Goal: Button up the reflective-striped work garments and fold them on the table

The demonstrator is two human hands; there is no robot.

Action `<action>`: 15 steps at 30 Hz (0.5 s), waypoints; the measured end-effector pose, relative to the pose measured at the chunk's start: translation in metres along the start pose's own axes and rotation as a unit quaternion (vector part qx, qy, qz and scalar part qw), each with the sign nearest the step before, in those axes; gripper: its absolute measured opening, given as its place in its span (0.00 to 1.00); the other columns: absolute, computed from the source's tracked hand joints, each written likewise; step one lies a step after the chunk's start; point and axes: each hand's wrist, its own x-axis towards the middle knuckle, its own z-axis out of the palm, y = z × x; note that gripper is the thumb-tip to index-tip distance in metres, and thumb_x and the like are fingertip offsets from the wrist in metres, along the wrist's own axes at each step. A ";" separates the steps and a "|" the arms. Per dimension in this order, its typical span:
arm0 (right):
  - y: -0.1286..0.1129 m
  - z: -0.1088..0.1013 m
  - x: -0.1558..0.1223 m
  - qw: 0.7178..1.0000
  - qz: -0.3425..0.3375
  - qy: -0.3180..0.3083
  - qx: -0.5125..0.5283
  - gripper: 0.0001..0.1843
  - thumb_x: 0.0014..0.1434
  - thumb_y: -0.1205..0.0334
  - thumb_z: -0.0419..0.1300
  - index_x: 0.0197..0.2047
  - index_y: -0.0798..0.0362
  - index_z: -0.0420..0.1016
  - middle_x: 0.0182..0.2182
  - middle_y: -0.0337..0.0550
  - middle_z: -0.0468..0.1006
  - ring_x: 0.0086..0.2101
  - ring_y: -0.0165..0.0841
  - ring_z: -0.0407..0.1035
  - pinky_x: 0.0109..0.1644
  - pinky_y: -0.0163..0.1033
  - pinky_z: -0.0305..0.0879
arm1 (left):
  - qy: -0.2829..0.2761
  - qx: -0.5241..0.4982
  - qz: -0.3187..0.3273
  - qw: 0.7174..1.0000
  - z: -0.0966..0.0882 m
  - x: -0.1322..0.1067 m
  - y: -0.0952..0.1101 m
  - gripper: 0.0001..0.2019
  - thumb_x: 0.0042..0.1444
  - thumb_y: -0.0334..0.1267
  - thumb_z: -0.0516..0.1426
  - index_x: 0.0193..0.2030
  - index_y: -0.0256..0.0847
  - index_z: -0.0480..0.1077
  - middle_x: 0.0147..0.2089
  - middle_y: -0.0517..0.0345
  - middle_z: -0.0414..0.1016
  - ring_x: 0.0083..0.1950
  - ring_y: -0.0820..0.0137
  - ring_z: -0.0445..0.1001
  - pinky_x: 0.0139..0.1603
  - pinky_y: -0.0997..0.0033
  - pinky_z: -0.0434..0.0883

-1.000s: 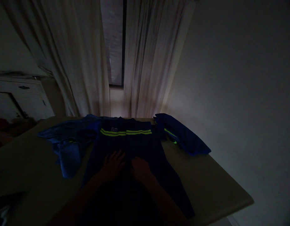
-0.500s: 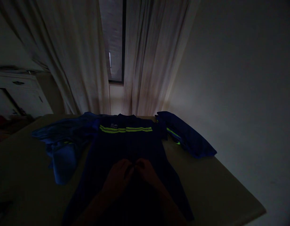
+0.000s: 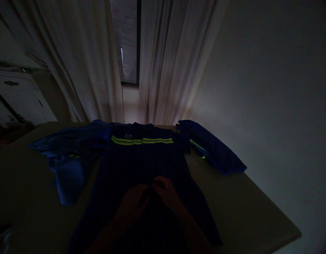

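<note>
A dark blue work jacket (image 3: 126, 162) with yellow-green stripes across its chest lies spread on the table, its collar at the far end. Both hands meet over the middle of its front. My left hand (image 3: 135, 199) is closed, its fingertips pinching the cloth at the front seam. Close beside it, my right hand (image 3: 164, 192) pinches the same spot, thumb and fingers together. Deep shadow hides the exact bit of cloth, or any small fastener, between the fingertips.
Crumpled blue clothing (image 3: 70, 176) lies left of the jacket. Another folded dark blue garment (image 3: 213, 148) rests along the table's right edge, near the wall (image 3: 271, 106). Curtains (image 3: 91, 70) hang behind the table (image 3: 231, 211). A white cabinet (image 3: 22, 95) stands at far left.
The view has tilted down slightly, so the room sits higher. Both hands stay together at the jacket's front, with the fingers shifted only a little.
</note>
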 end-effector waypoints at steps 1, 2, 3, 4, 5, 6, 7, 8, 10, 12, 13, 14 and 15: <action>-0.001 0.000 0.000 1.000 -0.001 0.003 -0.006 0.11 0.61 0.55 0.63 0.45 0.48 0.80 0.39 0.42 0.82 0.43 0.39 0.75 0.47 0.41 0.70 | -0.009 -0.010 -0.007 1.000 -0.002 0.000 0.002 0.15 0.67 0.43 0.53 0.56 0.46 0.73 0.54 0.50 0.81 0.54 0.58 0.80 0.56 0.55 0.74; -0.001 0.000 -0.001 1.000 -0.003 0.004 -0.006 0.11 0.60 0.55 0.63 0.45 0.48 0.80 0.39 0.42 0.82 0.43 0.39 0.75 0.47 0.41 0.70 | -0.018 -0.021 -0.016 1.000 -0.004 0.000 0.004 0.14 0.67 0.43 0.53 0.54 0.46 0.73 0.53 0.51 0.81 0.53 0.58 0.80 0.55 0.56 0.74; -0.003 -0.001 -0.001 1.000 -0.004 0.004 -0.001 0.11 0.60 0.55 0.64 0.45 0.49 0.79 0.39 0.42 0.81 0.42 0.39 0.75 0.47 0.41 0.70 | -0.026 -0.032 -0.026 0.999 -0.006 0.001 0.006 0.12 0.67 0.43 0.53 0.52 0.47 0.73 0.51 0.52 0.81 0.51 0.59 0.80 0.54 0.57 0.74; -0.004 -0.002 -0.002 1.000 -0.005 0.000 0.009 0.11 0.60 0.56 0.64 0.44 0.49 0.79 0.39 0.42 0.81 0.42 0.38 0.75 0.47 0.41 0.70 | -0.033 -0.041 -0.035 0.998 -0.009 0.002 0.009 0.11 0.67 0.42 0.53 0.50 0.47 0.74 0.49 0.53 0.81 0.49 0.60 0.80 0.52 0.58 0.74; -0.006 -0.003 -0.002 1.000 -0.006 -0.004 0.021 0.10 0.59 0.56 0.64 0.44 0.49 0.79 0.38 0.42 0.81 0.42 0.38 0.75 0.47 0.41 0.70 | -0.036 -0.048 -0.042 0.997 -0.011 0.002 0.011 0.10 0.67 0.42 0.52 0.47 0.46 0.74 0.47 0.54 0.81 0.48 0.61 0.80 0.51 0.59 0.73; -0.008 -0.005 -0.003 0.999 -0.008 -0.011 0.035 0.10 0.59 0.56 0.64 0.43 0.49 0.79 0.38 0.42 0.81 0.42 0.38 0.75 0.47 0.41 0.70 | -0.037 -0.055 -0.045 0.997 -0.013 0.003 0.014 0.09 0.66 0.42 0.52 0.46 0.46 0.73 0.46 0.54 0.81 0.47 0.61 0.79 0.51 0.59 0.73; -0.011 -0.006 -0.004 0.998 -0.014 -0.021 0.052 0.11 0.58 0.56 0.65 0.44 0.49 0.78 0.38 0.41 0.81 0.42 0.38 0.75 0.47 0.41 0.70 | -0.036 -0.060 -0.047 0.996 -0.015 0.003 0.015 0.09 0.66 0.41 0.52 0.45 0.46 0.73 0.45 0.54 0.81 0.47 0.61 0.79 0.51 0.59 0.73; -0.013 -0.008 -0.005 0.997 -0.022 -0.032 0.070 0.12 0.57 0.56 0.65 0.45 0.49 0.78 0.39 0.41 0.81 0.42 0.37 0.75 0.47 0.40 0.70 | -0.036 -0.063 -0.049 0.996 -0.015 0.003 0.016 0.10 0.66 0.41 0.51 0.45 0.46 0.73 0.45 0.54 0.81 0.46 0.61 0.79 0.51 0.59 0.73; -0.017 -0.011 -0.006 0.992 -0.044 -0.051 0.105 0.15 0.55 0.61 0.66 0.47 0.48 0.75 0.40 0.40 0.80 0.41 0.36 0.75 0.46 0.39 0.70 | -0.037 -0.070 -0.056 0.995 -0.014 0.002 0.014 0.11 0.66 0.40 0.51 0.47 0.45 0.73 0.46 0.53 0.81 0.47 0.61 0.80 0.51 0.59 0.73; -0.021 -0.014 -0.008 0.989 -0.069 -0.064 0.110 0.16 0.54 0.65 0.63 0.47 0.48 0.73 0.40 0.39 0.79 0.39 0.34 0.74 0.43 0.37 0.69 | -0.030 -0.075 -0.073 0.994 -0.009 0.001 0.008 0.14 0.65 0.38 0.50 0.51 0.44 0.73 0.49 0.51 0.82 0.50 0.60 0.80 0.54 0.57 0.73; -0.022 -0.015 -0.009 0.990 -0.080 -0.063 0.093 0.14 0.54 0.67 0.62 0.45 0.48 0.73 0.38 0.38 0.79 0.38 0.33 0.74 0.42 0.36 0.68 | -0.024 -0.078 -0.080 0.993 -0.007 0.001 0.005 0.15 0.64 0.37 0.49 0.53 0.43 0.73 0.51 0.49 0.82 0.52 0.59 0.80 0.55 0.57 0.73; -0.023 -0.015 -0.010 0.992 -0.092 -0.056 0.064 0.12 0.54 0.69 0.60 0.42 0.49 0.74 0.36 0.37 0.78 0.37 0.32 0.73 0.42 0.35 0.68 | -0.015 -0.082 -0.085 0.993 -0.005 0.000 0.002 0.17 0.64 0.37 0.49 0.55 0.43 0.73 0.53 0.48 0.81 0.54 0.59 0.79 0.57 0.56 0.73; -0.024 -0.015 -0.010 0.993 -0.107 -0.047 0.030 0.11 0.54 0.71 0.59 0.40 0.49 0.75 0.36 0.38 0.77 0.37 0.32 0.73 0.43 0.35 0.67 | -0.008 -0.087 -0.087 0.992 -0.003 0.000 0.000 0.18 0.63 0.37 0.49 0.56 0.42 0.73 0.55 0.48 0.81 0.55 0.59 0.79 0.59 0.56 0.72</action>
